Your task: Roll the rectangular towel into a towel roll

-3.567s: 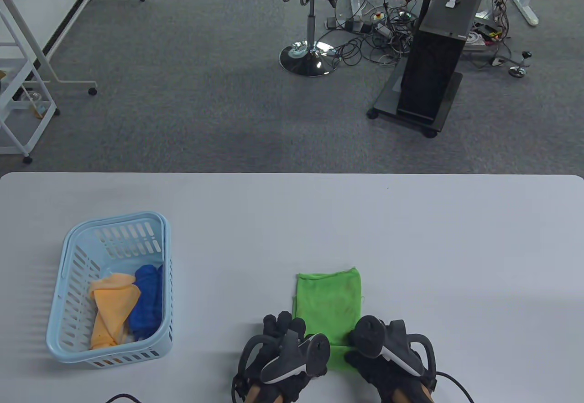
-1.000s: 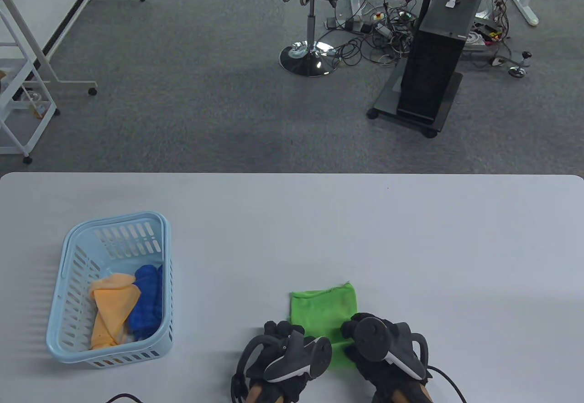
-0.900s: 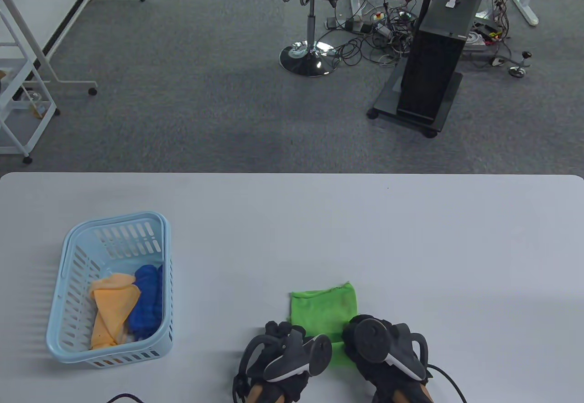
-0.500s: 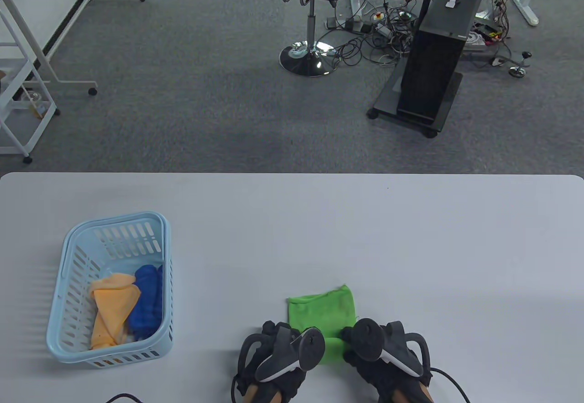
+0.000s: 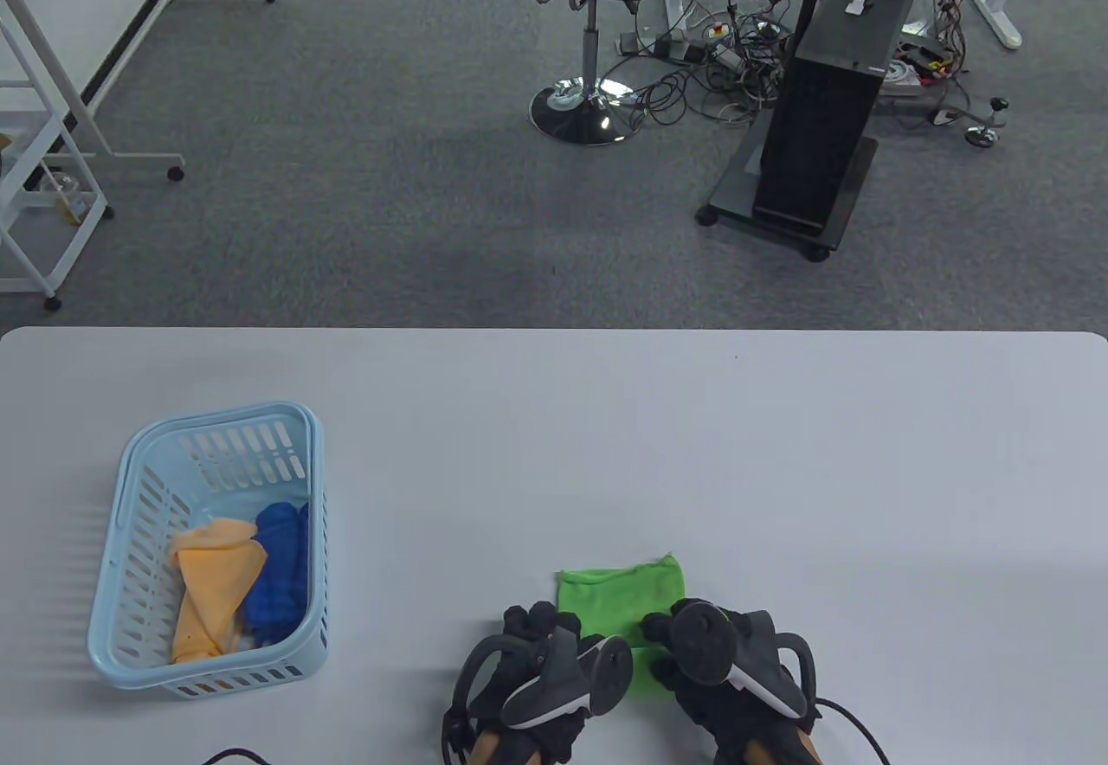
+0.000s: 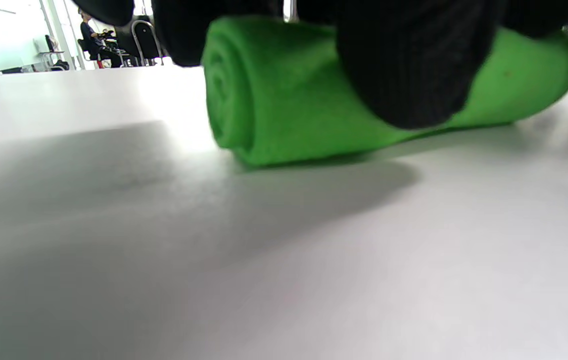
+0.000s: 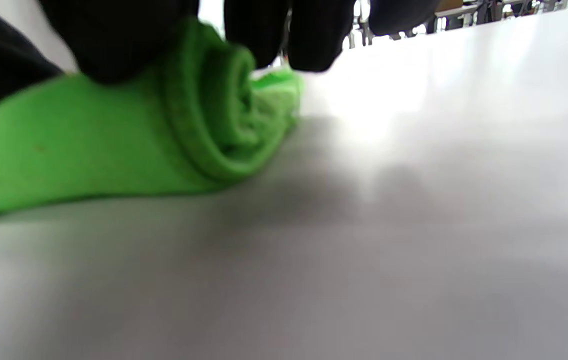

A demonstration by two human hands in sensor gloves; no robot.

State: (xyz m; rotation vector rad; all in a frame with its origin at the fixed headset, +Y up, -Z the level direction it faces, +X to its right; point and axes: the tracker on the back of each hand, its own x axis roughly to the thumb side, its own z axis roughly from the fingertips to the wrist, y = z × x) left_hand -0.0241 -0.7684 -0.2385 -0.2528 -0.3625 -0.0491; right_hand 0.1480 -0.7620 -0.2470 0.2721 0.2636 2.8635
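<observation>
Green microfibre towel (image 5: 621, 596) half rolled near table's (image 5: 779, 471) front edge; left hand (image 5: 541, 670) and right hand (image 5: 727, 661) pressed fingers onto roll; uneven pressure risked coning, loosening

Fuzzy cloth towel (image 6: 304, 110); smooth matt table (image 5: 779, 453).
</observation>
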